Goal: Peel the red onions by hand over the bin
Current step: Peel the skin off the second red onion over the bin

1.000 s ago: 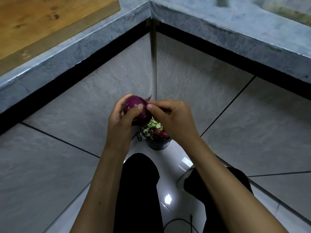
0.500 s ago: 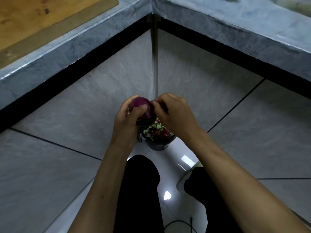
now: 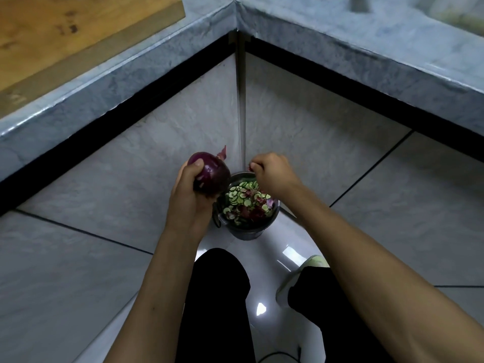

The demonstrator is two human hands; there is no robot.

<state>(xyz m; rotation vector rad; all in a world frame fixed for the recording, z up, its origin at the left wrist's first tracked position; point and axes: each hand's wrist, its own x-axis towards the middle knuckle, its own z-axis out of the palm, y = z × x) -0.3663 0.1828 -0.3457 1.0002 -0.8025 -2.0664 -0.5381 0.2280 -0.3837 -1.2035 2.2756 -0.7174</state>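
Onion (image 3: 210, 176) sits gripped in left hand (image 3: 188, 197), fingers wrapped round it, just above-left of bin (image 3: 247, 230) rim, w/ a skin flap sticking up on top. Right hand (image 3: 273, 174) is over bin's far edge, fingertips pinched on a small skin scrap (image 3: 250, 167). Bin holds veg slices & red peel, standing on floor in corner under counter (image 3: 340, 48).

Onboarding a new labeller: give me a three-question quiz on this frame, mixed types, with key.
1. True or false: the left hand holds the onion.
2. The right hand is over: A) the board B) the bin C) the shoe
3. Fill in: the right grip pinches a scrap of ___.

Key: 1 true; 2 B; 3 peel
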